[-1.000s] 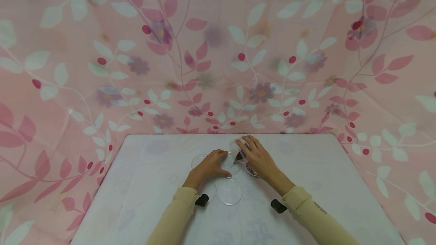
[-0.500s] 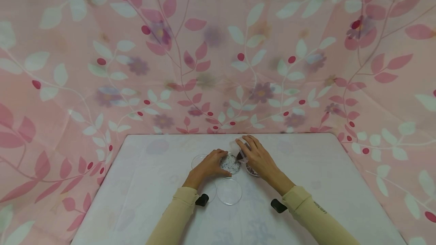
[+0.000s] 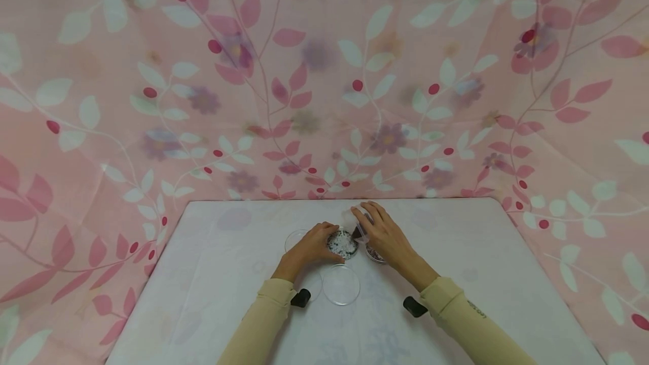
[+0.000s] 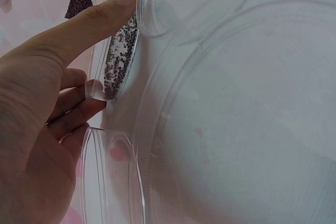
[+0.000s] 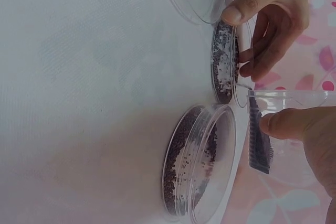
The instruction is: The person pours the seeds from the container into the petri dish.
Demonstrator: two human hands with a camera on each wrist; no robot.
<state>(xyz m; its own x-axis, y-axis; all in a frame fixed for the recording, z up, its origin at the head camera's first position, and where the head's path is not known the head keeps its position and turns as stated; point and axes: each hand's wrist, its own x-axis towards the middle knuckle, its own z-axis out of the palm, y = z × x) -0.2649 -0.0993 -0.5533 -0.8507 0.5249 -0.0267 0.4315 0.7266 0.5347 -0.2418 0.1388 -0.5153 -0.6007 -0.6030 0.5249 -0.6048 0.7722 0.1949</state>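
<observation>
My left hand (image 3: 310, 245) pinches a clear petri dish (image 3: 343, 244) between thumb and fingers, at its rim. Small dark grains are scattered over the bottom of this dish, with pale patches showing through. Just to its right, my right hand (image 3: 382, 238) grips a clear plastic container (image 5: 283, 100), tipped toward the dish. Inside the container, a mass of dark grains (image 5: 258, 142) has gathered near its lower edge, close over the dish. Partly under my right hand stands a second petri dish (image 5: 184, 166), also holding dark grains.
A petri dish without grains (image 3: 342, 286) lies nearer to me, with another clear dish (image 3: 313, 287) beside it. One more clear dish (image 3: 296, 237) is partly behind my left hand. A pink floral cloth (image 3: 324, 100) hangs behind the white-covered table (image 3: 223, 275).
Dark grains in the dish at my left hand have gone from a sparse scatter to a much fuller spread. Both hands have stayed in place, the container still tipped.
</observation>
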